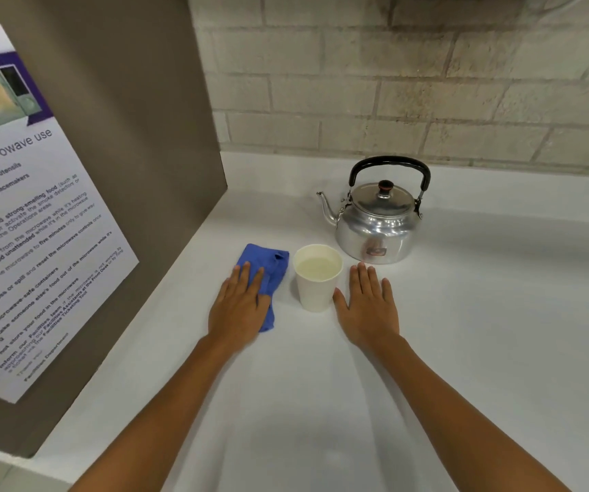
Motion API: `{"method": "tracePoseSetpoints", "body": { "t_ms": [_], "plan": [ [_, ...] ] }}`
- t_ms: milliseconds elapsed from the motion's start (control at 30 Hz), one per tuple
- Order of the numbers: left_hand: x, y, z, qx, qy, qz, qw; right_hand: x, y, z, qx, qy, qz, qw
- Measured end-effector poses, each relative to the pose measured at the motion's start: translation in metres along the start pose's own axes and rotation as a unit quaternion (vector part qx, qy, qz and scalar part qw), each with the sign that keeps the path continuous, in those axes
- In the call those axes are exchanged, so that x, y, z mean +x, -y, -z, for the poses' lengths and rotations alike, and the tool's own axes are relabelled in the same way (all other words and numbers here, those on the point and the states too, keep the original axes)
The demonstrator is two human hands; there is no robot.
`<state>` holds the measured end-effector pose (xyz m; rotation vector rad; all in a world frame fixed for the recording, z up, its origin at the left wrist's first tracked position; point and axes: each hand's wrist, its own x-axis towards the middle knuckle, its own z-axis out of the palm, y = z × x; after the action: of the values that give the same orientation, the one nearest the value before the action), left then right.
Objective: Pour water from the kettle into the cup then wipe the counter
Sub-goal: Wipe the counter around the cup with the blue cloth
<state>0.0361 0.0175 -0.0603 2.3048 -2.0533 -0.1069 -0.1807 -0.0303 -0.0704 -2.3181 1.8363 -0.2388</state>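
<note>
Head view, only one: white cup (317, 278) stands upright on the white counter (463, 314), holding water to well up its wall, so the pour looks done. Steel kettle (378, 221) sits upright behind and to the right of the cup, black handle raised, spout toward the left, near the cup but apart from it; likely parked there to keep the front of the counter free for wiping. Left hand (239, 303) lies flat, fingers spread and extended, pressing on the blue cloth (268, 271), which is bunched just left of the cup; palm down rather than a pinch, which suits pushing the cloth across the surface. Right hand (371, 307) also flat and open on the bare counter just right of the cup, thumb touching or nearly touching the cup base, can't tell which; holds nothing, probably steadying or guarding the cup. Judged step: wiping about to start or underway. Risk: cloth sweeping right could knock the full cup. Grey panel with a microwave-use notice (30, 207) stands at left, brick wall (392, 83) behind.
</note>
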Motion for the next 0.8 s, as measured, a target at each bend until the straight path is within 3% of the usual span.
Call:
{"method": "tracePoseSetpoints", "body": {
  "t_ms": [133, 267, 333, 467, 667, 767, 800],
  "plan": [
    [-0.039, 0.014, -0.002, -0.065, -0.033, 0.053, 0.996, 0.0, 0.0, 0.0, 0.003, 0.0, 0.002, 1.0],
    [-0.091, -0.026, -0.012, -0.041, -0.071, 0.017, 0.997, 0.002, 0.002, -0.003, -0.007, -0.005, -0.005, 1.0],
    [-0.087, -0.038, -0.017, -0.038, -0.063, -0.01, 0.997, 0.003, 0.001, -0.003, -0.013, -0.003, -0.005, 1.0],
    [-0.069, -0.022, -0.004, -0.026, -0.023, 0.013, 0.999, 0.001, 0.0, -0.002, -0.013, 0.002, -0.004, 1.0],
    [-0.114, -0.042, -0.003, -0.018, -0.008, 0.011, 1.0, 0.0, 0.001, -0.001, -0.01, 0.001, -0.008, 1.0],
    [-0.107, -0.052, -0.002, 0.011, -0.055, -0.012, 0.998, 0.001, 0.001, -0.002, -0.011, 0.002, -0.006, 1.0],
    [-0.102, -0.047, -0.001, 0.0, -0.018, 0.002, 1.0, 0.001, 0.0, -0.002, -0.011, 0.002, -0.007, 1.0]
  ]
}}
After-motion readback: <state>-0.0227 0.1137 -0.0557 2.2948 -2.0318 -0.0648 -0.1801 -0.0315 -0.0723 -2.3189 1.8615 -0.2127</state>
